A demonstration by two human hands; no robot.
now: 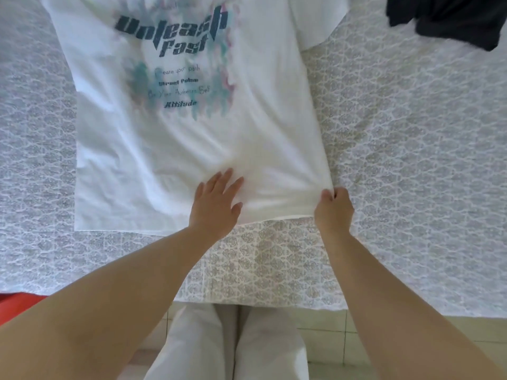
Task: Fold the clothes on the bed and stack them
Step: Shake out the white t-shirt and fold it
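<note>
A white T-shirt (pixel 175 149) is seen from above, spread flat and printed side up on a bed (pixel 411 133) covered by a white and grey patterned bedspread. The shirt lies across the middle of the bed, its hem turned toward the near edge and its upper part cut off by the top of the view. Dark lettering reading "Unleash Fast" is printed on the chest over blurred teal and pink splashes, with smaller lines of text beneath. The left hand (pixel 216 204) is laid flat on the fabric just above the hem, its fingers straight and spread, so nothing is gripped by it. The right hand (pixel 334 207) is closed on the shirt's lower right corner, the cloth pinched between thumb and curled fingers, and soft creases are drawn across the fabric between the two hands. Both bare forearms are stretched forward from the bottom of the view. A dark garment (pixel 450 20) is bunched near the far right corner of the bed, well apart from the shirt. More white cloth (pixel 315 20) is visible beside the shirt's upper right side; whether it is a sleeve cannot be told. Pale trousers (pixel 233 346) and a tiled floor (pixel 343 330) are seen below the near edge, and a red patch (pixel 19 300) at the lower left.
</note>
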